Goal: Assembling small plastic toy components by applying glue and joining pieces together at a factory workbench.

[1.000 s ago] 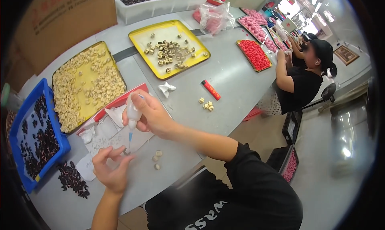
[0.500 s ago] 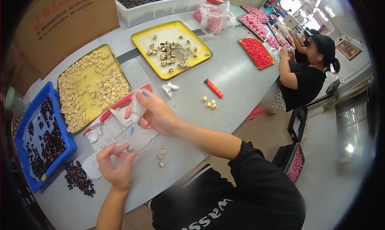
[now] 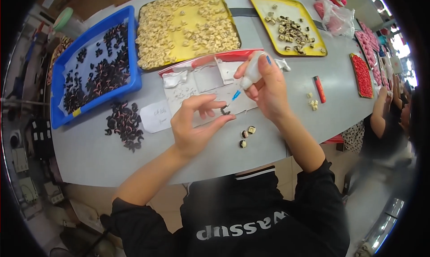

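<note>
My left hand (image 3: 195, 127) pinches a small dark piece (image 3: 225, 110) between thumb and forefinger above the grey table (image 3: 89, 154). My right hand (image 3: 266, 86) grips a small white squeeze bottle (image 3: 251, 73) tilted down, its blue nozzle tip (image 3: 235, 95) almost touching the dark piece. Under both hands lie white paper sheets (image 3: 197, 82) on a red-edged mat. Three small cream-and-dark finished pieces (image 3: 246, 133) sit on the table just below my right wrist.
A blue tray (image 3: 130, 80) of dark pieces stands at the left, with a loose dark pile (image 3: 124, 125) beside it. Two yellow trays (image 3: 188, 28) (image 3: 309, 53) hold cream pieces. A red lighter (image 3: 319, 89), a red tray (image 3: 363, 75) and another person (image 3: 385, 131) are at the right.
The view has swung down and closer over my hands. My left hand rose from the table with the dark piece, and the bottle tip came down to meet it.
</note>
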Demonstrator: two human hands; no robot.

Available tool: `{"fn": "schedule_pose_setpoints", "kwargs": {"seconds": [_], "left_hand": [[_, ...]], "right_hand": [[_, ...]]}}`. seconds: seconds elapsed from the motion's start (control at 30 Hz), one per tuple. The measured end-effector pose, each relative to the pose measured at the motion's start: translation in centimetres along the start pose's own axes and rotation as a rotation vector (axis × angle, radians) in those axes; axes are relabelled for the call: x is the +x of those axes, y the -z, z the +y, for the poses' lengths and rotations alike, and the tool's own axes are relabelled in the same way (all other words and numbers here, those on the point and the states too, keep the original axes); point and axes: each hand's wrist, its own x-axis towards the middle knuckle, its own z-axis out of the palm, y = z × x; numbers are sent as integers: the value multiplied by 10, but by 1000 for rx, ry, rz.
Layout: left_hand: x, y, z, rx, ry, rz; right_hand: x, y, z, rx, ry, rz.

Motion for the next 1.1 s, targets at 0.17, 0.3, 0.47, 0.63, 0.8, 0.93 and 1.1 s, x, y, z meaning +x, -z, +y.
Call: {"fn": "schedule_pose_setpoints", "kwargs": {"seconds": [0.17, 0.3, 0.47, 0.63, 0.8, 0.93, 1.1], "left_hand": [[-1, 7, 3, 27, 40, -66], [0, 5, 3, 33, 29, -67], [-1, 3, 2, 28, 23, -57], [-1, 1, 1, -15, 46, 10], [0, 1, 1, -11, 43, 12], [2, 1, 1, -5, 38, 14], [2, 1, 1, -5, 41, 16]], "right_hand": [[-1, -3, 5, -33, 10, -27], [-2, -3, 4, -63, 43, -34], [-2, -3, 5, -88, 65, -62], [-2, -2, 6, -103, 80, -60], [-1, -1, 6, -109, 79, -56], [0, -1, 6, -114, 82, -48], [0, -1, 5, -112, 83, -53]]}}
